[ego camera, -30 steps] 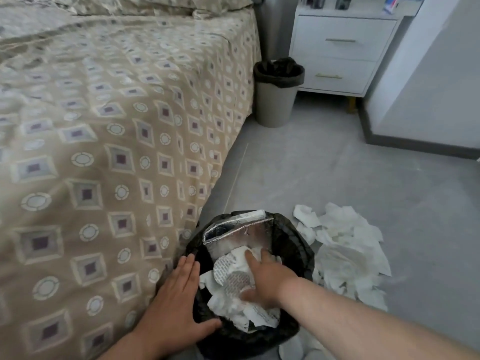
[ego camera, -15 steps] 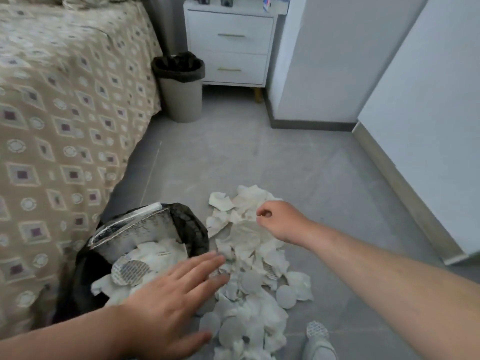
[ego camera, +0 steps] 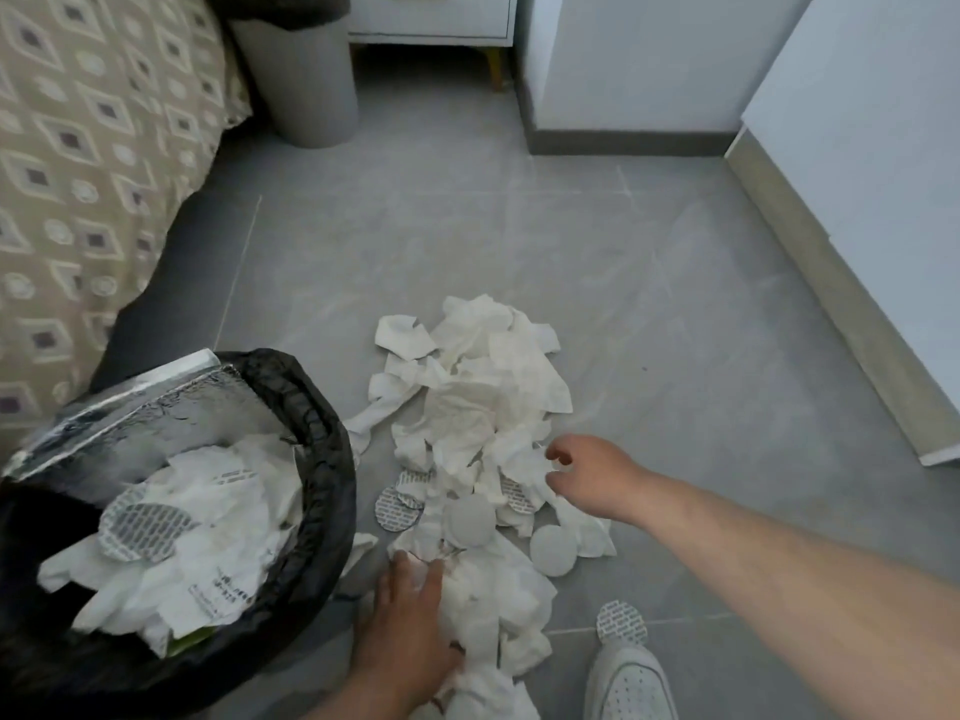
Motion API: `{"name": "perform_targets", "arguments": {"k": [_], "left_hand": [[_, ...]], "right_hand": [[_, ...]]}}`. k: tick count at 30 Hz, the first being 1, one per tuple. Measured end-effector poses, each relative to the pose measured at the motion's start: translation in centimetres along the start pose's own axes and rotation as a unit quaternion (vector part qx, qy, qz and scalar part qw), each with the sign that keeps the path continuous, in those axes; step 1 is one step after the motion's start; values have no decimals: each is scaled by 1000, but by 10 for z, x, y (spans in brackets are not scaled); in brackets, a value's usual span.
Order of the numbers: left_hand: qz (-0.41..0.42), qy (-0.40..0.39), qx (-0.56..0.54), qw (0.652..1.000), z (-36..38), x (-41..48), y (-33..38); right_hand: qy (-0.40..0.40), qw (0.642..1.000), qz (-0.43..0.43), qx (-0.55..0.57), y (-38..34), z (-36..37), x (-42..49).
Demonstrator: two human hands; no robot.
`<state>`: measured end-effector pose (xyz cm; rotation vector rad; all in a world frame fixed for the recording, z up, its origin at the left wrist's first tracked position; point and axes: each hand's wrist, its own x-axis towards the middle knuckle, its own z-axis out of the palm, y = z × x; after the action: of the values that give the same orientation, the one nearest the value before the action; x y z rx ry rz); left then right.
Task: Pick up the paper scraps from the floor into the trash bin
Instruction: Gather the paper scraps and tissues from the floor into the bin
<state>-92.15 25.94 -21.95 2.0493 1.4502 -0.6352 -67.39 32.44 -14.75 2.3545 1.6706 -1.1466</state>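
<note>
A heap of white paper scraps [ego camera: 483,407] and round foil seals lies on the grey tiled floor, right of a trash bin with a black liner [ego camera: 317,428]. The bin holds several scraps and a silver foil bag. My left hand [ego camera: 408,610] lies flat on the near end of the heap, fingers spread over crumpled paper. My right hand [ego camera: 587,472] is at the heap's right edge, fingers curled and pinching a scrap there.
A bed with a patterned beige cover [ego camera: 78,163] fills the left. A second grey bin [ego camera: 306,80] stands by a white nightstand [ego camera: 431,18] at the back. White walls with skirting run along the right. My white shoe [ego camera: 628,683] is at the bottom.
The view has swung right and down. My left hand left the bin rim and went down onto the near scraps. My right hand drew back from the heap's top to its right edge.
</note>
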Motion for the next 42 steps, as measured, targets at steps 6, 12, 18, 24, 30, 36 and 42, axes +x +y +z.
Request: {"name": "perform_targets", "arguments": {"k": [6,12,18,24,30,36,42], "left_hand": [[28,5,16,999,8,7,0],[75,29,-4,997,-1,10,-8],[90,41,-15,995,-5,11,-12],[97,51,-88,990,-23,4,-5],[106,59,-177,977,-74,-14,6],[109,121,-241,957,-164,-75,20],[98,178,-307,930,-245,-134,-33]], "right_hand": [[72,989,-92,-91,-32,23,25],[86,983,-83,-142,-77,26,74],[20,982,-29,-187,-73,49,91],[40,996,-50,-56,-57,33,58],[59,997,-58,2,-65,-33,1],[145,984,-46,95,-98,-97,-69],[188,960,-58,198,-144,-112,-116]]}}
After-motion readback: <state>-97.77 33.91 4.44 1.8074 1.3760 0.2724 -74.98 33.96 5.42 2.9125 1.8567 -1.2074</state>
